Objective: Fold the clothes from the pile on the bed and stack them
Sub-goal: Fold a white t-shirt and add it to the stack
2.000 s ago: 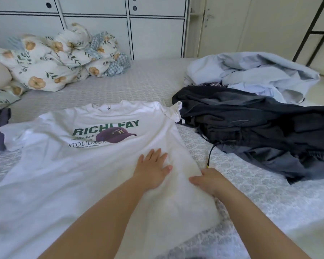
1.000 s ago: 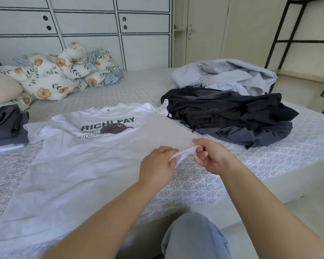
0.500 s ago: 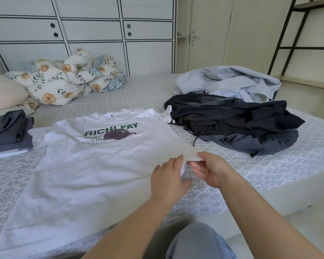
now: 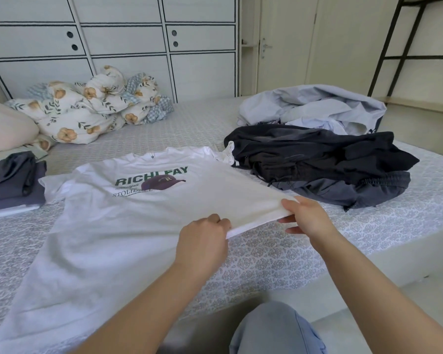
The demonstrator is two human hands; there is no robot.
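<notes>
White cotton T-shirt (image 4: 128, 226) with green lettering and a maroon cap print lies face up, spread flat on the bed (image 4: 279, 254), which has a grey patterned sheet. Its hem edge is raised off the sheet between the two hands.

Left hand (image 4: 202, 242): fingers curled, pinching the hem of the shirt from above. Right hand (image 4: 308, 219): thumb on top, fingers underneath, gripping the same hem just beside the left; the fabric between them is taut and folded double.

Beyond the right hand: a heap of dark black and charcoal garments (image 4: 322, 167), touching the shirt's far sleeve. Behind that heap, a crumpled pale blue pile (image 4: 315, 108).

Well out past the left hand, at the bed's edge: a stack of folded dark grey clothes (image 4: 9, 180) on something white. Farther back on that side, a bunched floral quilt (image 4: 92, 108) against the white panelled cupboard (image 4: 128, 39).

Below the hands, a knee in light blue trousers (image 4: 274, 330).
</notes>
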